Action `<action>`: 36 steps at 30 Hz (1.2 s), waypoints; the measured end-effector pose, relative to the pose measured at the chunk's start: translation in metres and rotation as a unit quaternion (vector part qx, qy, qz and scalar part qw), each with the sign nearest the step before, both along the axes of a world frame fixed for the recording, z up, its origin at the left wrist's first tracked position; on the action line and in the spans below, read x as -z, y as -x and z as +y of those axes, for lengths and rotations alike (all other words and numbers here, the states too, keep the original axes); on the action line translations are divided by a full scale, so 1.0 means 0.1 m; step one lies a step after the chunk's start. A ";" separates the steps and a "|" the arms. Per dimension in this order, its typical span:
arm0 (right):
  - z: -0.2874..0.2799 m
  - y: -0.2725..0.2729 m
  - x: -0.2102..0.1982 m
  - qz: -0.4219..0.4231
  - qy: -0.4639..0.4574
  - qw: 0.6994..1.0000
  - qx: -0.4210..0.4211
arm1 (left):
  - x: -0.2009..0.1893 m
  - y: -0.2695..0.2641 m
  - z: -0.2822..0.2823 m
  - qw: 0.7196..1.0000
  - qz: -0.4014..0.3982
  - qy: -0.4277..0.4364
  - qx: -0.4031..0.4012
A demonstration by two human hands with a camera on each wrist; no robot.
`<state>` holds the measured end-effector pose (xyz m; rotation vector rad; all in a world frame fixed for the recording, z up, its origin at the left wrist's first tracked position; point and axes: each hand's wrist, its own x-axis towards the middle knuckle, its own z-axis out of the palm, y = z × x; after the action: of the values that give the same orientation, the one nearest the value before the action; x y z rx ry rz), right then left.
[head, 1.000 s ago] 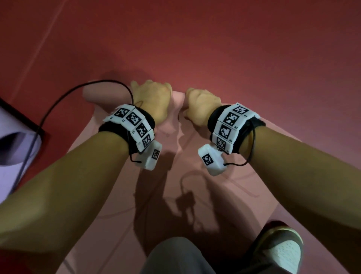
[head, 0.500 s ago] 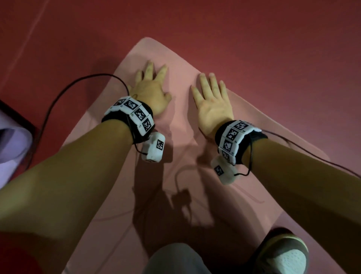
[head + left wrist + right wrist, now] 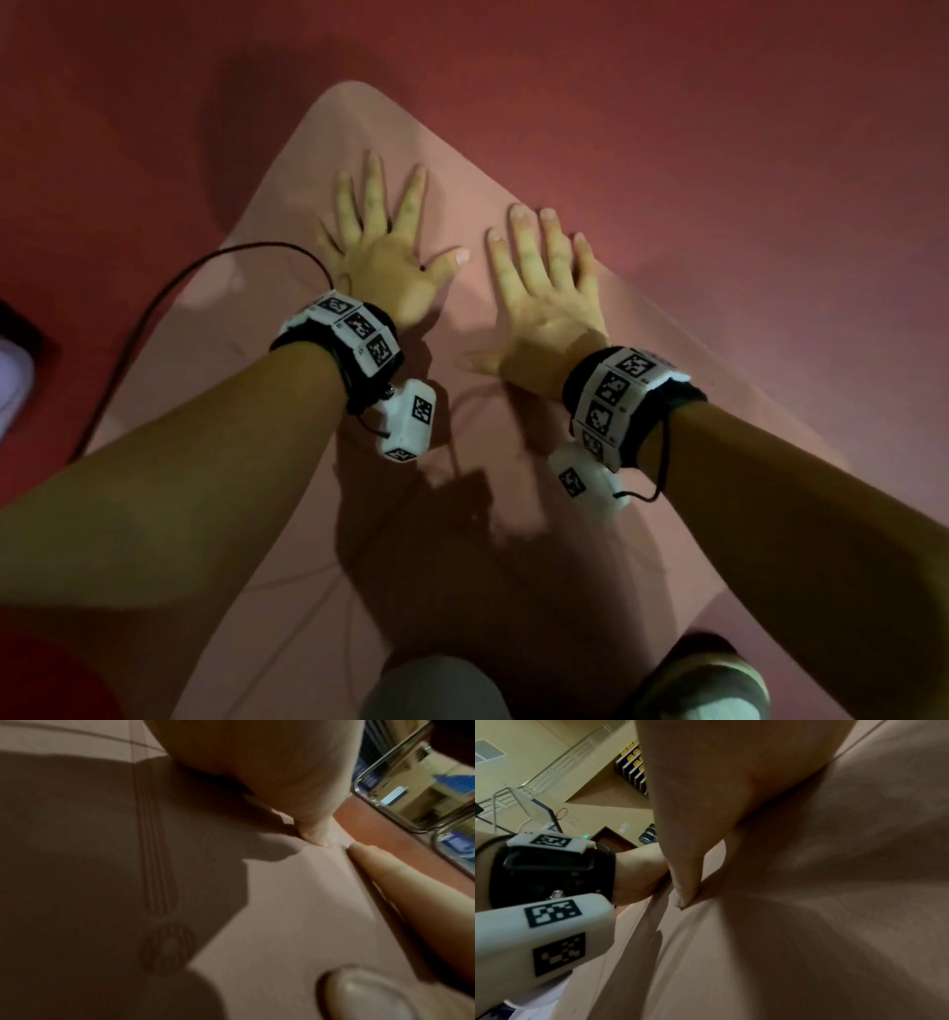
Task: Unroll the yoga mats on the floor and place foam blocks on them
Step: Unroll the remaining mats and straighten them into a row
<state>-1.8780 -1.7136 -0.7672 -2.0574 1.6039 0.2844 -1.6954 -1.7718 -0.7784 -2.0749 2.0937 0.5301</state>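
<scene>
Neither grip grasps anything: left hand (image 3: 382, 267) and right hand (image 3: 547, 308) press flat, fingers spread, on the pink yoga mat (image 3: 513, 591); its roll, clenched a second ago, is gone, mat flat on the floor (image 3: 719, 128); foam blocks likely next.

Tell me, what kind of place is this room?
Probably a sports hall or gym. A pink yoga mat lies on a red floor, and the right wrist view shows a basketball hoop with its backboard and rows of seats high on the wall.
</scene>
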 end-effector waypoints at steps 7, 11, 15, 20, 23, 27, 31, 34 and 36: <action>0.01 0.02 0.00 0.012 0.012 1.000 -0.010 | -0.08 0.06 0.01 1.000 -0.021 -0.017 -0.001; 0.00 -0.02 -0.04 -0.003 0.026 1.000 0.010 | -0.20 0.17 0.06 0.997 0.015 -0.052 -0.049; 0.00 -0.04 -0.10 0.007 0.008 1.000 0.010 | -0.43 0.37 0.68 0.984 0.060 -0.088 -0.142; -0.01 -0.12 -0.20 0.064 -0.049 0.997 0.003 | -0.49 0.16 1.46 0.978 0.039 -0.129 -0.157; 0.15 -0.15 -0.33 0.070 -0.079 0.994 0.024 | -0.51 0.18 1.57 0.967 0.064 -0.189 -0.160; 0.40 -0.05 -0.71 -0.057 -0.166 0.980 0.090 | -0.95 0.32 1.94 0.937 0.143 -0.202 -0.248; 0.63 -0.05 -1.67 -0.142 -0.195 0.961 0.133 | -1.78 0.39 2.25 0.927 0.131 -0.198 -0.290; 0.71 -0.18 -2.65 -0.171 -0.205 0.956 0.121 | -2.79 0.29 2.28 0.921 0.141 -0.163 -0.326; 0.72 -0.27 -3.37 -0.190 -0.215 0.950 0.119 | -3.39 0.20 2.29 0.915 0.163 -0.139 -0.343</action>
<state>-1.8514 -1.6414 -0.4306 -1.4664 1.3864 0.1254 -1.7156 -1.5429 -0.4390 -2.6321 1.2283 1.2525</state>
